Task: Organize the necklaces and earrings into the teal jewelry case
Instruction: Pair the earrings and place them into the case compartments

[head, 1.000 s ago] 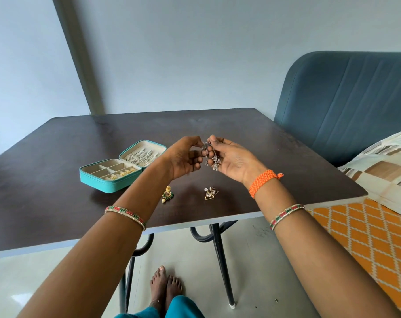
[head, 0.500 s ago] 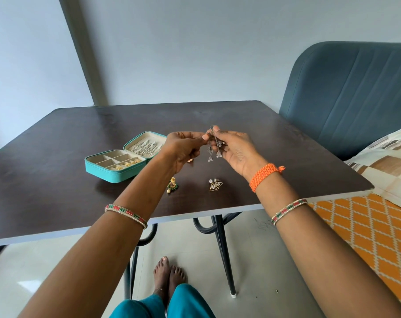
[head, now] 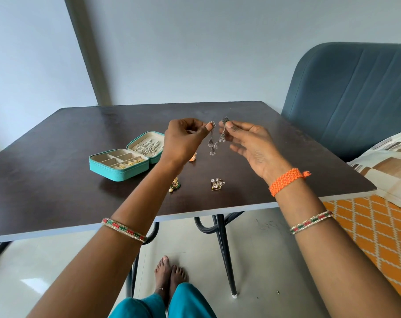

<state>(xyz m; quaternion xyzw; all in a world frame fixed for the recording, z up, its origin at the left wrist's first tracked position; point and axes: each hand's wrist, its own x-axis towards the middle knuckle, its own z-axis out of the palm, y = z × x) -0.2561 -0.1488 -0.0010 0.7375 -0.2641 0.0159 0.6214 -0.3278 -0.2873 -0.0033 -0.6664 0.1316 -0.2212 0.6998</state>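
**While held aloft, two dangling earrings are pinched apart over the table**

While raised above the dark table [head: 57, 180], a pair of silver drop earrings is held, one per hand. The left earring [head: 211, 136] is pinched at its top by the left hand [head: 183, 141], thumb and forefinger closed on it, other fingers curled. The right earring [head: 221, 134] is pinched at its stud by the right hand [head: 256, 150], remaining fingers spread loosely. The dangling ends hang close together; whether they are tangled cannot be told.

The teal jewelry case [head: 123, 161] is seen open, left of the hands, on the tabletop. Gold pieces are noted in its divided tray, silver pieces in its lid.

A triangular earring pair [head: 216, 184] is laid near the front edge. A green and gold earring [head: 175, 184] is seen beside the left forearm. An orange-toned piece [head: 193, 156] is partly hidden behind the left wrist.

A blue chair [head: 355, 99] is noted at the right.
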